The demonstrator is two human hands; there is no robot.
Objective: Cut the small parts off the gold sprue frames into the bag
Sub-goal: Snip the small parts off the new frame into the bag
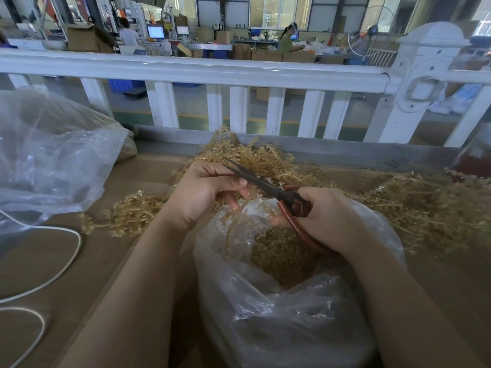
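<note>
Head view: scissors (268, 185) over bag (292, 301)

The sprue frames (414, 205) heaped on the brown table (111, 264) are a pale, dull gold, and the cut parts (281, 256) in the clear, glossy bag (279, 314) share that gold. The scissors (268, 188) have dark, almost black blades and reddish-brown handles. A white cord (67, 264) loops at left, and the railing (186, 69) behind is white.
</note>
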